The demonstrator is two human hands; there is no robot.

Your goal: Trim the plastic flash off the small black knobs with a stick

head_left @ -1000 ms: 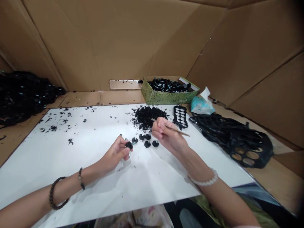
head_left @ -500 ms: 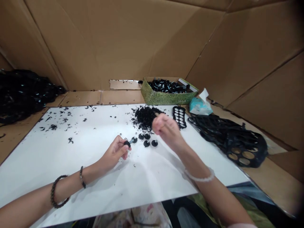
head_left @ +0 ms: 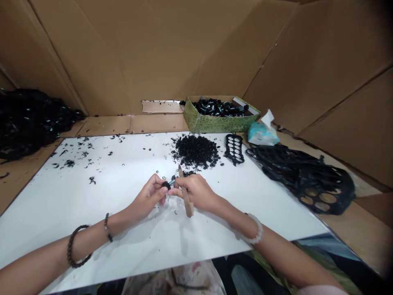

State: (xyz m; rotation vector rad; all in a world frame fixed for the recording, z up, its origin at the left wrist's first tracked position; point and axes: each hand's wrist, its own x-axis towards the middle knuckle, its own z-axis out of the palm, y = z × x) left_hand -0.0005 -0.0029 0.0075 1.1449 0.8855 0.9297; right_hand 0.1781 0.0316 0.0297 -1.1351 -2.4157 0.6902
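Observation:
Over the middle of the white board (head_left: 123,237), my left hand (head_left: 154,191) pinches a round black knob (head_left: 166,185) with a silvery shank pointing right. Close on its right, my right hand (head_left: 198,190) is closed round a flat brown stick (head_left: 186,198), and its fingertips meet the end of the shank. More black knobs (head_left: 188,173) stand just behind my right hand, partly covered by it. Beyond them lies a heap of small black rings (head_left: 196,150).
A green box (head_left: 215,122) full of black parts stands at the back, beside a tissue pack (head_left: 263,133). Black perforated sheets (head_left: 301,178) lie right, with a smaller one (head_left: 234,148) near the heap. A shiny black pile (head_left: 33,123) is far left. Cardboard walls surround the board.
My right hand has come left and down from the ring heap to the knob in my left hand. The stick now shows clearly. My left hand has hardly moved.

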